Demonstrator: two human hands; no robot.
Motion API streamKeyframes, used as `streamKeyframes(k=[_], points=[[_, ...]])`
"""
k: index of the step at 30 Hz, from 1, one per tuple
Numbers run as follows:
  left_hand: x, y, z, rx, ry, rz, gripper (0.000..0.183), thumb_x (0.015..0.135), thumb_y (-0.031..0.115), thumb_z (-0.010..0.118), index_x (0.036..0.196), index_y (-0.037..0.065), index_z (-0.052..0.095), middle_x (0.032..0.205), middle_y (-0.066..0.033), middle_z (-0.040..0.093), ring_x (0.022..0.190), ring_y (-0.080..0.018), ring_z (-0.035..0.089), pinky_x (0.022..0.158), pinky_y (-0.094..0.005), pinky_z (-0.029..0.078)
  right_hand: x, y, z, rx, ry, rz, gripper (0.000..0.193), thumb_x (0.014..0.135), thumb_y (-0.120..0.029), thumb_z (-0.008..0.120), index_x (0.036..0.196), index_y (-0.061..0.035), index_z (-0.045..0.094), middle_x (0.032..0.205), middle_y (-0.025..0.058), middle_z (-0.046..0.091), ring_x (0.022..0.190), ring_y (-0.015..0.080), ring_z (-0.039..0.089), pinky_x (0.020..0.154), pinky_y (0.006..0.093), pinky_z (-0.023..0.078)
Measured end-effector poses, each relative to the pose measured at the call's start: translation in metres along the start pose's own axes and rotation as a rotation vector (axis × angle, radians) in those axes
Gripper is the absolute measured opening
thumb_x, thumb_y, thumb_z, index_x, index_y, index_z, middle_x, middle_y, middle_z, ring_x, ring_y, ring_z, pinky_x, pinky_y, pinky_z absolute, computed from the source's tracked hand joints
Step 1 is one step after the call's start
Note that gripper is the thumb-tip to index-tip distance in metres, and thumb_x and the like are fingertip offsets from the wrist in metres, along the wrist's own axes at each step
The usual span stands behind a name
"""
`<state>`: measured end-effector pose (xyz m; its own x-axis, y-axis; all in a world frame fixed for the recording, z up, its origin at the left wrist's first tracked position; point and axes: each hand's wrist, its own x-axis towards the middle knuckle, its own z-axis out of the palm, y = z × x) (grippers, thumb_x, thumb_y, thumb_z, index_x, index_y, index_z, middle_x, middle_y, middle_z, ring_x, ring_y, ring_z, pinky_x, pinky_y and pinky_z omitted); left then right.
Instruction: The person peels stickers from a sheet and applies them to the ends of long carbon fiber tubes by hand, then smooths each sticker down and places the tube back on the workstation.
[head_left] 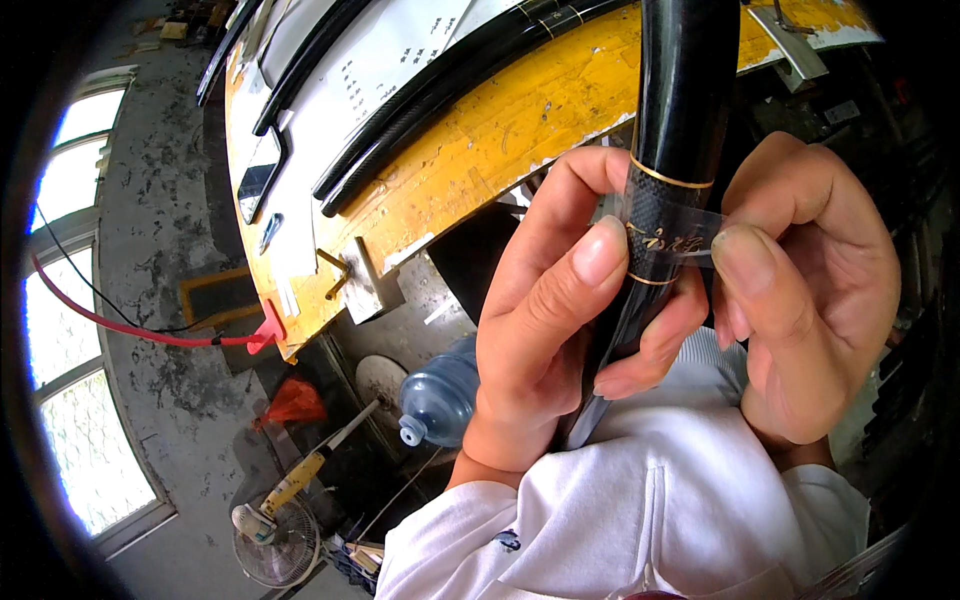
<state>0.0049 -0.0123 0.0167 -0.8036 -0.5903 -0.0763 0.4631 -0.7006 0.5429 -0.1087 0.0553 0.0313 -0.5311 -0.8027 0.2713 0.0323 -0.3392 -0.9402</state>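
A glossy black tube (688, 95) stands slanted in front of my chest, with two thin gold rings around a woven-pattern band. My left hand (540, 300) is closed around the tube from the left, its thumb lying at the band's edge. Across the band lies a clear film strip (703, 230) with gold lettering beneath or on it; I cannot tell which. My right hand (815, 285) pinches the strip's right end between thumb and forefinger, just off the tube. The lower part of the tube runs down behind my left fingers toward my white top.
A worn yellow workbench (540, 110) carries white paper (400, 50) and several black curved tubes (430, 95). A metal clamp (362, 280) hangs at its edge. Below are a blue water jug (440, 395), a fan (278, 540) and a red hose (130, 325).
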Motion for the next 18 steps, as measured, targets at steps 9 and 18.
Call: streamKeyframes(k=[9, 18], points=[[-0.005, 0.000, 0.001, -0.068, -0.025, -0.010, 0.057, 0.094, 0.034, 0.039, 0.135, -0.004, 0.033, 0.070, -0.0134, 0.051, 0.042, -0.0110, 0.038, 0.038, -0.0243, 0.031, -0.001, 0.009, -0.003, -0.030, -0.018, -0.064, 0.013, 0.089, -0.011, 0.057, 0.083, -0.0011, 0.052, 0.079, 0.0068, 0.054, 0.056, 0.0038, 0.040, 0.051, 0.0184, 0.032], [-0.009, -0.003, 0.005, -0.027, 0.020, -0.026, 0.058, 0.094, 0.034, 0.038, 0.138, -0.004, 0.030, 0.066, -0.0119, 0.048, 0.038, -0.0100, 0.034, 0.034, -0.0243, 0.028, 0.004, 0.003, -0.009, -0.057, -0.085, 0.034, 0.014, 0.089, -0.013, 0.057, 0.084, -0.0017, 0.051, 0.080, 0.0059, 0.054, 0.063, 0.0046, 0.045, 0.056, 0.0181, 0.035]])
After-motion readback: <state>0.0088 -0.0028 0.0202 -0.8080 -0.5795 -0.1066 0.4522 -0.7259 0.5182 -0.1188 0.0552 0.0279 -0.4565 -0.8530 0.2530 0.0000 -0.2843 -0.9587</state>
